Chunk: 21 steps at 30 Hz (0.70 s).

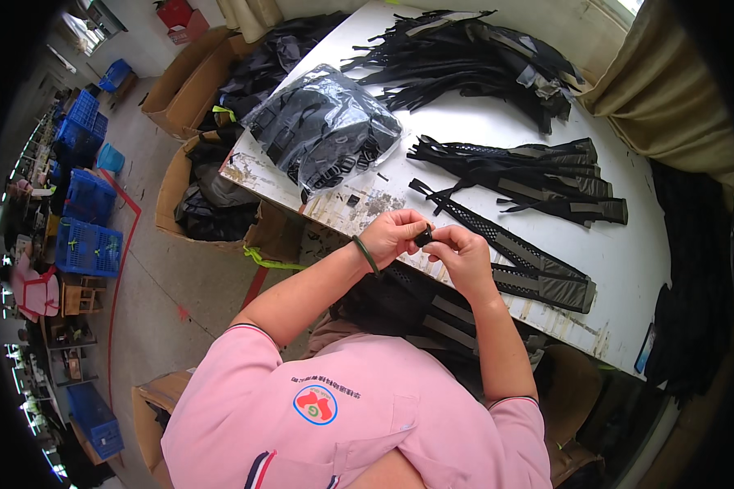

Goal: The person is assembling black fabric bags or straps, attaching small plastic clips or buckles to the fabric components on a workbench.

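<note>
Over the table's near edge, both my hands pinch one small black piece [423,237], shiny like plastic and possibly a buckle; its exact kind is too small to tell. My left hand [393,237], a green bangle at its wrist, grips it from the left between thumb and fingers. From the other side, the fingertips of my right hand [462,254] close on it. Just beyond my hands lies a black mesh strap [510,242] with a grey band. Farther back is a small stack of similar mesh straps [559,183].
A clear plastic bag [326,130] of black straps and buckles lies on the white table [636,269]. Behind it spreads a large pile of black straps [473,61]. Cardboard boxes [171,200] of black goods stand left. A tan curtain [669,98] hangs at the right.
</note>
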Each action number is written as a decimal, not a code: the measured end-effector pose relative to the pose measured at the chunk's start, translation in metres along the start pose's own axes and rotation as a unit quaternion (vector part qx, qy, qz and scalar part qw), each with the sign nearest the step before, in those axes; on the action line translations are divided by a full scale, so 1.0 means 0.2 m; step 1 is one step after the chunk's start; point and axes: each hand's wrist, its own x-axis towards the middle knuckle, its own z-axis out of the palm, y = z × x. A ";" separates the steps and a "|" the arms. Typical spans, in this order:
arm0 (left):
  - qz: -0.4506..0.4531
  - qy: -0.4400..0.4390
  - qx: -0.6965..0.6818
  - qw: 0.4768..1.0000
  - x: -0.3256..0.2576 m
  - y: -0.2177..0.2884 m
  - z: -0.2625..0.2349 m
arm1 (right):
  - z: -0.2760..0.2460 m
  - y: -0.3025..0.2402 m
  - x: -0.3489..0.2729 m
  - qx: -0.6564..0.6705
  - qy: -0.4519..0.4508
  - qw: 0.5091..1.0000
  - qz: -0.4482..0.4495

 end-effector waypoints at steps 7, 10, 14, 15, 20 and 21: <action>0.014 0.009 0.046 0.999 0.00 0.04 0.04 | -0.02 -0.02 0.01 -0.174 0.046 0.974 -0.141; 0.002 0.017 -0.145 0.989 -0.02 0.05 0.10 | -0.02 -0.02 0.01 -0.200 0.068 0.956 -0.203; 0.009 0.027 -0.089 0.996 -0.02 0.02 0.12 | -0.02 0.02 0.02 -0.251 0.102 0.920 -0.282; 0.038 0.032 -0.008 0.999 -0.02 0.02 0.12 | -0.01 0.01 0.00 -0.251 0.101 0.920 -0.282; 0.107 0.038 0.092 0.989 0.00 0.01 0.16 | 0.01 -0.03 -0.05 -0.014 0.100 0.979 -0.175; 0.126 0.056 0.115 0.984 0.00 0.02 0.17 | 0.01 -0.03 -0.05 0.151 0.044 0.986 -0.053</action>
